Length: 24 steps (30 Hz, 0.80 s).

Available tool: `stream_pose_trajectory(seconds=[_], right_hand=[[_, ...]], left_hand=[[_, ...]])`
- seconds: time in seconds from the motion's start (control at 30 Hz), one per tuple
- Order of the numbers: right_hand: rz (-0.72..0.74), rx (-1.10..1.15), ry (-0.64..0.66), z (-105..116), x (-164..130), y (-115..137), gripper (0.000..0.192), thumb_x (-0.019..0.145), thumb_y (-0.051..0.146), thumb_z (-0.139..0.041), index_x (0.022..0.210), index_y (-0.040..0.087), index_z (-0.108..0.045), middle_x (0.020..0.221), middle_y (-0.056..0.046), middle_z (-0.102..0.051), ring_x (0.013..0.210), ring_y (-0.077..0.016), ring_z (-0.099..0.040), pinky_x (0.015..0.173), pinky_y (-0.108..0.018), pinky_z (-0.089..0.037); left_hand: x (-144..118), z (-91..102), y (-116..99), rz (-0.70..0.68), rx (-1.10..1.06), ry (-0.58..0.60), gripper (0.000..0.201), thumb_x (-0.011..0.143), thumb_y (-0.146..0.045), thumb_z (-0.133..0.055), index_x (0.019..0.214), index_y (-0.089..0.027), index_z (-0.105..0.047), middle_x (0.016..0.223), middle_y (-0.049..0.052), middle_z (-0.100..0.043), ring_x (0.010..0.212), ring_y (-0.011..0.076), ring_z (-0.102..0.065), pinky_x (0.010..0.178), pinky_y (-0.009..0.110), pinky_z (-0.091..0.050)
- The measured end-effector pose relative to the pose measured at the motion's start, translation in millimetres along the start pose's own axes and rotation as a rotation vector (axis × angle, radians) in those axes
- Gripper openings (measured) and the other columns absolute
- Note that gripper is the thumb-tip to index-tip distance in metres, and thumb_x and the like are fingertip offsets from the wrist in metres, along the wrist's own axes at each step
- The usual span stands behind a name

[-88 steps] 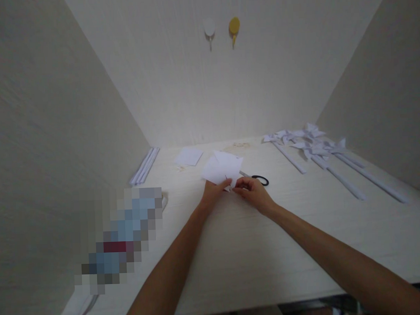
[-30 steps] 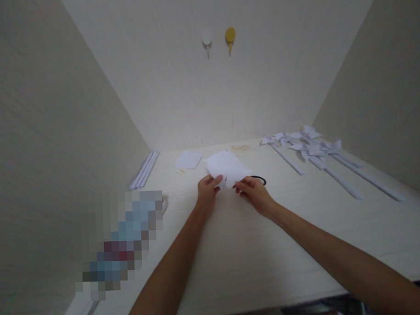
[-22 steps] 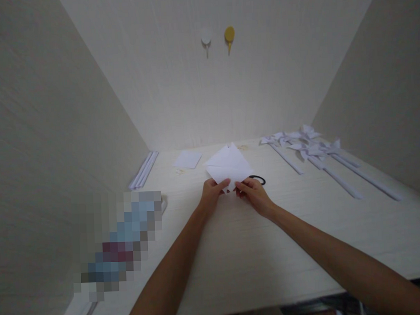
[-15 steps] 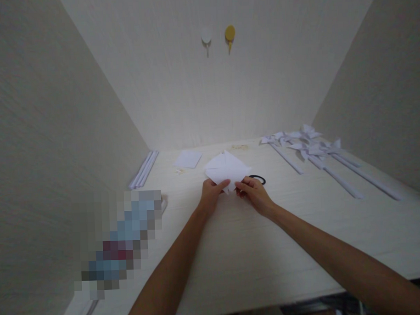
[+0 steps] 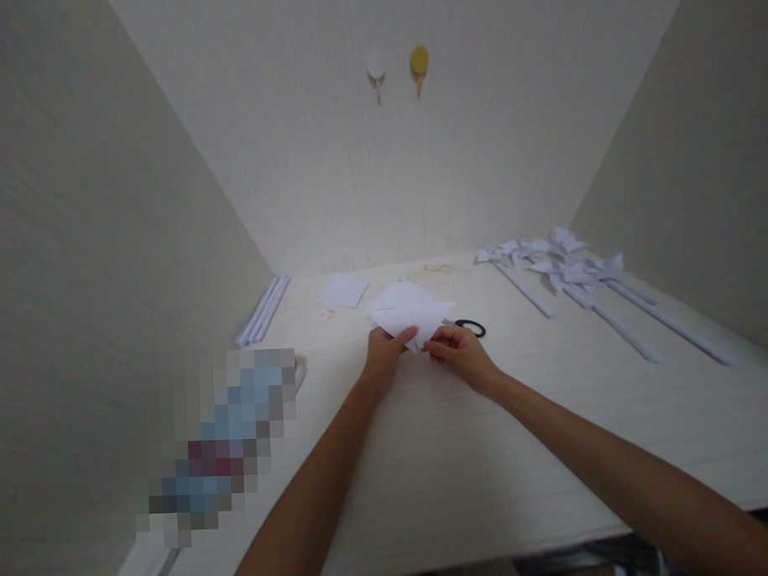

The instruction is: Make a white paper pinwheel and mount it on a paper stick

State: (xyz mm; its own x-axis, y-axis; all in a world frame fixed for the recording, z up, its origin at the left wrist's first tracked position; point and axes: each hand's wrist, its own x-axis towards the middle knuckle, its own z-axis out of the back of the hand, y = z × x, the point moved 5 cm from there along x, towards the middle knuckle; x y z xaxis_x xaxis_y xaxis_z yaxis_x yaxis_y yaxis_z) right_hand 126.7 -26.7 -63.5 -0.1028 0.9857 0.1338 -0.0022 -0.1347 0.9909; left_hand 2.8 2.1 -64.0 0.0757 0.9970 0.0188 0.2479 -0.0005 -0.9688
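Note:
Over the middle of the table I hold a white square of paper (image 5: 406, 304) with slits cut in from its corners. My left hand (image 5: 384, 352) is closed on its near left edge, thumb on top and fingers underneath. My right hand (image 5: 460, 355) pinches the near corner, with the fingertips close together there. Just beyond the right hand lies a pair of scissors (image 5: 470, 328); the black handle shows, and most of the blades are hidden by the paper and hand.
Another white paper sheet (image 5: 345, 291) lies behind, left of centre. Rolled paper sticks (image 5: 264, 311) rest by the left wall. Several paper pinwheels (image 5: 565, 265) on sticks lie at right. A pixelated object (image 5: 231, 436) is at left. Two hooks, one yellow (image 5: 419, 62), are on the back wall.
The paper has turned and tilted slightly between my hands. My right hand has moved a little left along the near corner, showing more of the scissors.

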Motion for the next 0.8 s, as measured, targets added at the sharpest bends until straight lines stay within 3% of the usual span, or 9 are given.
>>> stream_pose_trajectory(seconds=[0.47, 0.8], right_hand=[[-0.019, -0.023, 0.040, -1.0, -0.3, 1.5, 0.012, 0.064, 0.026, -0.059, 0.059, 0.016, -0.064, 0.048, 0.002, -0.054, 0.045, -0.0085, -0.047, 0.047, -0.022, -0.034], [0.009, 0.019, 0.040, -2.1, 0.1, -1.5, 0.010, 0.059, 0.023, -0.063, 0.066, 0.016, -0.064, 0.055, 0.001, -0.059, 0.049, -0.0094, -0.049, 0.049, -0.023, -0.035]], left_hand=[[-2.5, -5.0, -3.6, -0.004, 0.019, 0.063, 0.014, 0.054, -0.023, -0.067, 0.058, -0.010, -0.061, 0.053, 0.003, -0.061, 0.047, 0.0118, -0.054, 0.049, 0.024, -0.044], [-2.8, -3.3, -2.1, 0.016, 0.024, 0.039, 0.018, 0.051, -0.022, -0.070, 0.064, -0.010, -0.065, 0.065, 0.005, -0.066, 0.055, 0.0137, -0.057, 0.056, 0.026, -0.046]])
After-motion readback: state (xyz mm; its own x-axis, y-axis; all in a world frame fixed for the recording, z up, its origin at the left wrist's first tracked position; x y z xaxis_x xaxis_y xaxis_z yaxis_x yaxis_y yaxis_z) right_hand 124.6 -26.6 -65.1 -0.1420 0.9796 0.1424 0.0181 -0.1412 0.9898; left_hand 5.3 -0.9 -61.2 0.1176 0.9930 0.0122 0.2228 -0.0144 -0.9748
